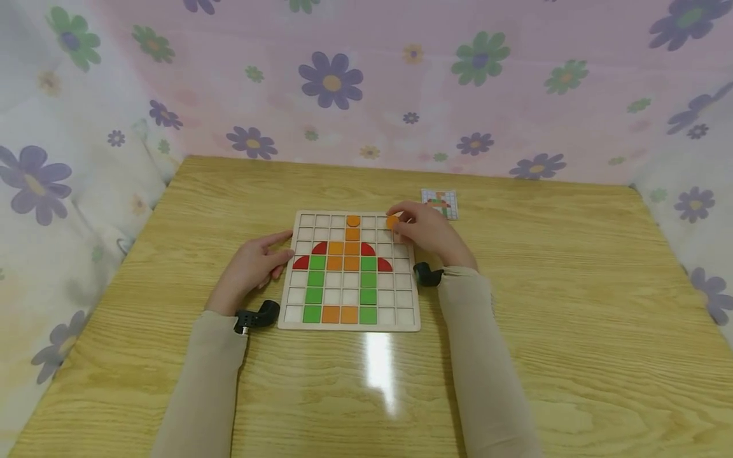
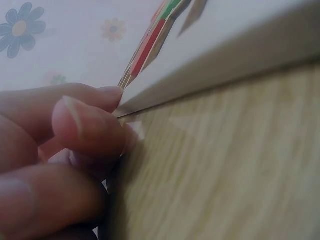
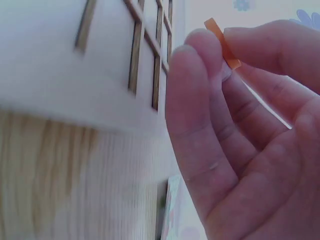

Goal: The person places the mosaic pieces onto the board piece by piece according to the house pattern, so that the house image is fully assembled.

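Note:
A square wooden grid board [image 1: 292,297] lies on the table, with green and orange square tiles, red quarter-round tiles and a round orange tile [image 1: 353,221] in its top row. My right hand [image 1: 428,230] pinches another round orange piece [image 1: 392,222] above the board's upper right corner; the right wrist view shows this orange piece [image 3: 223,44] edge-on between thumb and fingertips. My left hand [image 1: 252,264] touches the board's left edge with its fingertips. In the left wrist view the left fingers [image 2: 90,125] meet the board's side.
A small pattern card [image 1: 449,202] lies behind the right hand, partly covered by it. The wooden table [image 1: 572,286] extends to both sides. Flowered cloth [image 1: 389,89] hangs behind and beside the table. Each wrist carries a black camera mount [image 1: 428,275].

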A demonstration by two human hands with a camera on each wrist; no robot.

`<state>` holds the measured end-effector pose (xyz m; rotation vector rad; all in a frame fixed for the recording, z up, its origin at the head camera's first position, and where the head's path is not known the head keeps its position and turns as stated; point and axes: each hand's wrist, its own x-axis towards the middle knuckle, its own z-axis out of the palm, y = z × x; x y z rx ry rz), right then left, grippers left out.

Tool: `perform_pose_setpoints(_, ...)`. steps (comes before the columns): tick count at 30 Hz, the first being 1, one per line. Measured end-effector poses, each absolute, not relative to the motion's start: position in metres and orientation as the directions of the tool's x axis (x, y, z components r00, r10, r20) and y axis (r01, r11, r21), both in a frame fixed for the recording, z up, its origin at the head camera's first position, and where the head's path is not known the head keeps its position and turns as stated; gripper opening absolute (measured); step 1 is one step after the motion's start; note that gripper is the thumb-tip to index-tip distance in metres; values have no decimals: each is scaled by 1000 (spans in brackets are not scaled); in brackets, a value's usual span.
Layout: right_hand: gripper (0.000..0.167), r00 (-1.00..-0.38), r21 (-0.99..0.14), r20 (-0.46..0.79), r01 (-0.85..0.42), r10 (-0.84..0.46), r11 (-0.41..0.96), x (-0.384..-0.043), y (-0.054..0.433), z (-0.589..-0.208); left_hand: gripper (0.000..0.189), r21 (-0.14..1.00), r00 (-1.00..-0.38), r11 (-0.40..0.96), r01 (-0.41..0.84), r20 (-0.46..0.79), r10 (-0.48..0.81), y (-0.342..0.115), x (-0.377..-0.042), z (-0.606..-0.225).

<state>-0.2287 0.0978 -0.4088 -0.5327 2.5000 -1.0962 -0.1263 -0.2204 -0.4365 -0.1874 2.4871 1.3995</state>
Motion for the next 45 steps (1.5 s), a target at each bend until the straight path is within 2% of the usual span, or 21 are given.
perform_pose_setpoints(8,24,-854,-759,-173,-202,-490,619,-235,84,-410,50,815,-950,521,-256,-311,20,-220,-127,-437)
perform_pose_setpoints(27,29,-846,-712,-228,-193,-482,675,-248,64,-414,50,828,-946,487,-278,-324,9,-219,-127,-441)
perform_pose_setpoints(35,27,-865,-675,-210,-210,-456,708,-245,58,-414,48,824,-951,499,-270,-310,-2,-219,-127,-439)
perform_pose_setpoints(45,26,-857,-660,-191,-249,-479,709,-243,52,-416,48,819,-950,508,-268,-312,1,-220,-127,-440)
